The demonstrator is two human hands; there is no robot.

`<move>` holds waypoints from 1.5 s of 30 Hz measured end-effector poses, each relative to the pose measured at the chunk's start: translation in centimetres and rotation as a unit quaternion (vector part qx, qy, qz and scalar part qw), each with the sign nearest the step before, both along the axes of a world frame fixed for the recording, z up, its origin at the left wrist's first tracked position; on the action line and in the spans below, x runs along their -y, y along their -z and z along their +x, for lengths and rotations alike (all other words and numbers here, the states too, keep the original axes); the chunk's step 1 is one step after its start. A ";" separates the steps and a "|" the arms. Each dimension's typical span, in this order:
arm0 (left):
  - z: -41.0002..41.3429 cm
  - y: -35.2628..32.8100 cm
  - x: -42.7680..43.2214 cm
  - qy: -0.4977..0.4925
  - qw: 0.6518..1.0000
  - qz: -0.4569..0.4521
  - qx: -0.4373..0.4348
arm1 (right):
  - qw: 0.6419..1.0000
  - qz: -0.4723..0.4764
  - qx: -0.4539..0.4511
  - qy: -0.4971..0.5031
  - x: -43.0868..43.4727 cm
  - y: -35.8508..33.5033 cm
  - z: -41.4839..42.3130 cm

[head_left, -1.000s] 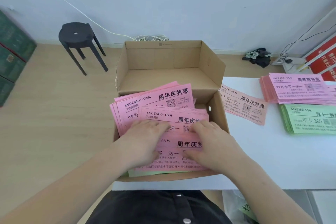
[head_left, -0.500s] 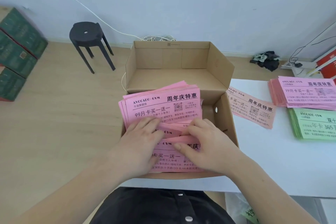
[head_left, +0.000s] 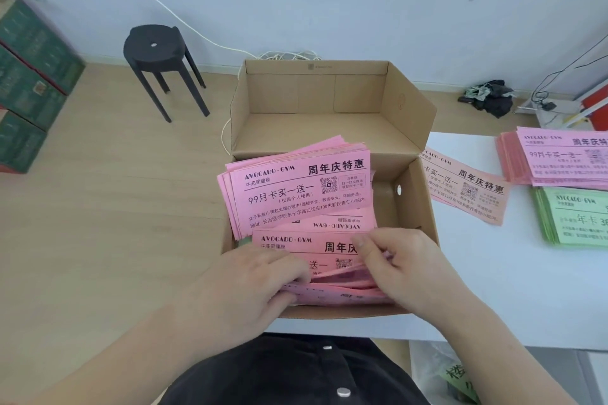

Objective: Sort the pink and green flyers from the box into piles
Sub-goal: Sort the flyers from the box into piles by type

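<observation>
The loose pink paper flyers [head_left: 302, 187] lie in the open brown cardboard box [head_left: 408, 108], long axes across it, directly under both grips. The right grip [head_left: 404, 266] pinches the top sheet's right edge; the left grip [head_left: 250, 286] curls round the sheets' left ends. The sorted pink flyer pile [head_left: 559, 158] sits right of the box, nearer the right grip.

Fresh pinch on flyers [head_left: 296, 248] (right fingers [head_left: 366, 245])
</observation>
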State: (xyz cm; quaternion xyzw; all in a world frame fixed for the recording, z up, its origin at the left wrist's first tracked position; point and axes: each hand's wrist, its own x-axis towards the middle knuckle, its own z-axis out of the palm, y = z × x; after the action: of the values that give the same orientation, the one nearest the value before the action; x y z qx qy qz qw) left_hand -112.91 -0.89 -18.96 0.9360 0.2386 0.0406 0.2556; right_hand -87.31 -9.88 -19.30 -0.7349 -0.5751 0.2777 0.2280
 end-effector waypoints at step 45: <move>-0.3 0.9 -1.2 -0.085 0.996 -0.036 0.002 | 0.966 -0.119 -0.200 0.116 -3.8 -2.8 0.7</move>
State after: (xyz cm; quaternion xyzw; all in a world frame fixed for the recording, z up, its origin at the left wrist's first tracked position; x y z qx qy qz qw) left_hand -113.18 0.33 -19.81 0.9024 0.3182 0.0560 0.2850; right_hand -86.60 -6.08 -16.51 -0.7476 -0.3915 0.4574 0.2802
